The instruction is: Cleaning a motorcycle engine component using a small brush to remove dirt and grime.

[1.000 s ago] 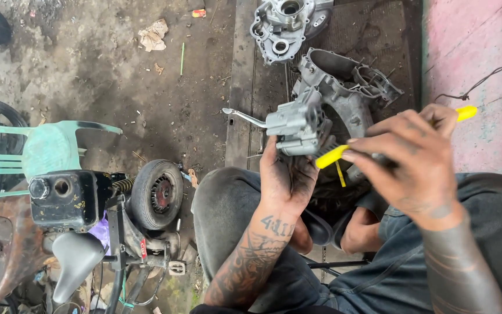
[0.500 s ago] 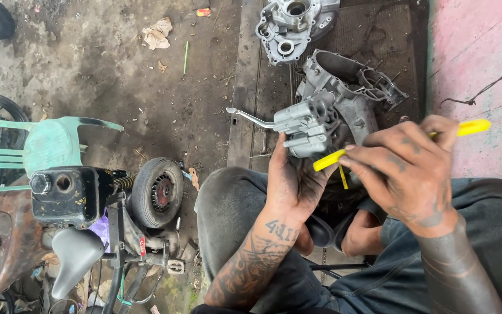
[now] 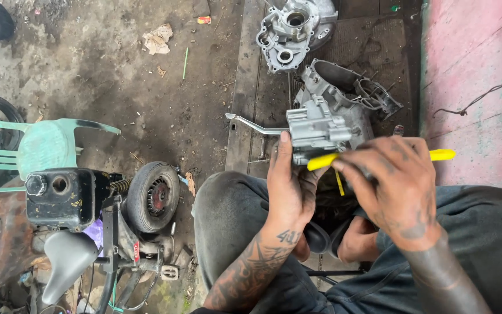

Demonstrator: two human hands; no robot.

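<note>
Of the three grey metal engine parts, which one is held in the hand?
The small one with the long lever, gripped by the left hand; the other two lie on the floor.

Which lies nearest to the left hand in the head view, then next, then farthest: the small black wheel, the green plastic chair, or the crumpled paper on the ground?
From the left hand, which grips the grey metal part:
1. Small black wheel, on its left, low in the view.
2. Crumpled paper, up and left on the dirt ground.
3. Green plastic chair, at the far left edge.

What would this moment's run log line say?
left hand: holds grey metal engine part | right hand: grips yellow-handled tool against it
</note>
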